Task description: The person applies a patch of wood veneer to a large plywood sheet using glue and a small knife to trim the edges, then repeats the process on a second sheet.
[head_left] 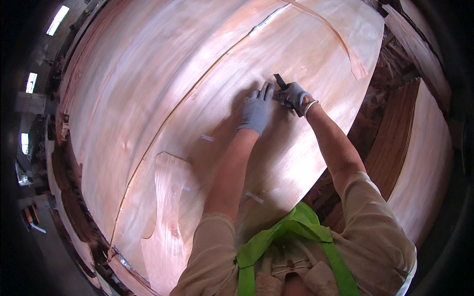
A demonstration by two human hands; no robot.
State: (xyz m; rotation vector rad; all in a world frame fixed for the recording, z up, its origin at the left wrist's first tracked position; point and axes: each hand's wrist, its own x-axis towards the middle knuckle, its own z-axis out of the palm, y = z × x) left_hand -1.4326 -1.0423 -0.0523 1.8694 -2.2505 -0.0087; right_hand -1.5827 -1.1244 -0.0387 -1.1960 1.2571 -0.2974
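Note:
A wide, pale wood veneer sheet [163, 89] lies spread out in front of me. My left hand [256, 112], in a grey glove, presses on it with fingers stretched out, pointing away from me. Just to its right, my right hand [295, 95], also gloved, is closed around a dark, flat tool [279, 80]. One end of the tool sticks out past the fingers and the other shows below the palm; its exact kind is hidden by the grip. Small whitish tape pieces, one a tape strip [207, 138] left of my left forearm, are stuck on the veneer.
A long, thin, brownish seam line [163, 126] curves across the sheet. A loose veneer offcut [169, 222] lies near me at left, and a narrow veneer strip [340, 37] at the far right. Beyond the right edge stands a veneer stack [395, 143] amid torn scraps.

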